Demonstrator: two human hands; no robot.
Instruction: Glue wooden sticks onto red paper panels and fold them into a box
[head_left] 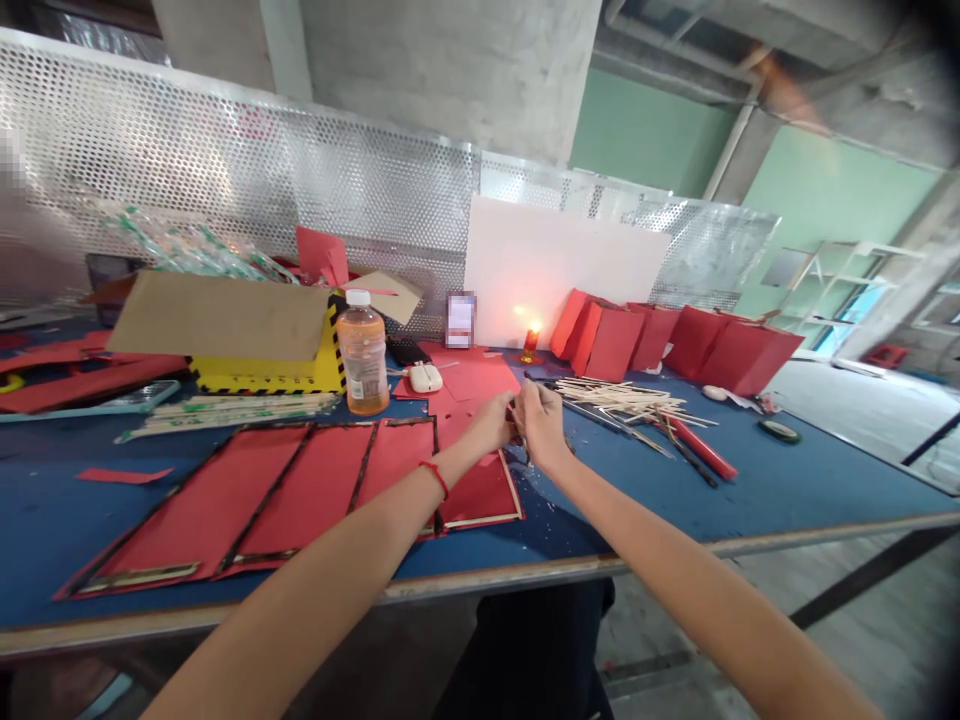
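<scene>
Above the table, my left hand (495, 422) and my right hand (541, 425) are close together with curled fingers. Some small dark thing shows between them; its kind is too unclear to name, and the fingers hide most of it. A thin piece juts down below my right hand. Left of and beneath my hands lies a folded red card panel (281, 455) with dark strips along its folds and pale sticks on its edges. Beyond my hands burns a candle (530, 343). Just to the right lies a pile of thin wooden sticks (630, 396), some blackened.
A drink bottle (363, 355) stands by a yellow box (270, 372) with a cardboard flap. Behind are a white computer mouse (425, 377) and an upright phone (460, 320). Red folded card boxes (611, 340) stand at the back right. A red tube (701, 448) lies near the sticks.
</scene>
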